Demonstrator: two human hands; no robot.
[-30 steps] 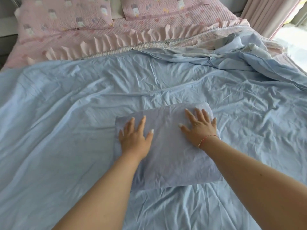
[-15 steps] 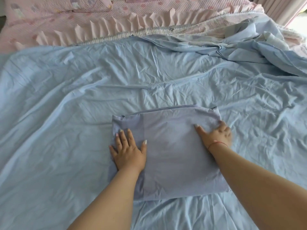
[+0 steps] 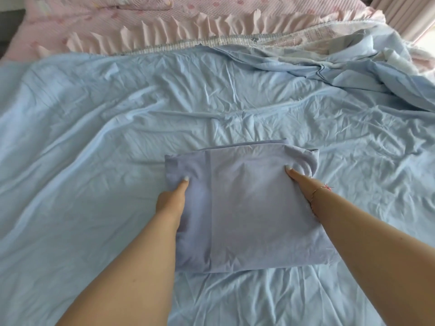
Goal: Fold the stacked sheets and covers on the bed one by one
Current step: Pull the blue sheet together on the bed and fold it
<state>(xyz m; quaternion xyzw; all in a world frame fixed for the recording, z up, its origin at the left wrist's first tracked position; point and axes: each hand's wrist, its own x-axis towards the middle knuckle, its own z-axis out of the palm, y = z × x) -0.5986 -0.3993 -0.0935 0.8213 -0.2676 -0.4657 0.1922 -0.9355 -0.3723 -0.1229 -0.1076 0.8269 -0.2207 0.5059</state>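
Observation:
A folded lavender-blue cover (image 3: 249, 212) lies as a thick rectangle in the middle of the bed, on a wide wrinkled light-blue sheet (image 3: 98, 128). My left hand (image 3: 173, 198) grips its left edge, thumb on top and fingers tucked out of sight underneath. My right hand (image 3: 300, 182) grips its right edge the same way, only the thumb showing on top, a thin bracelet at the wrist. The cover's far edge shows several stacked layers.
A bunched-up light-blue sheet (image 3: 376, 74) lies crumpled at the back right. Behind it runs a pink quilted bedspread (image 3: 211, 10) with a pleated frill. Pink curtains (image 3: 409, 12) hang at the far right corner.
Both hands lay flat on top of the folded cover; they have slid outward to its left and right edges and closed around them, fingers going underneath.

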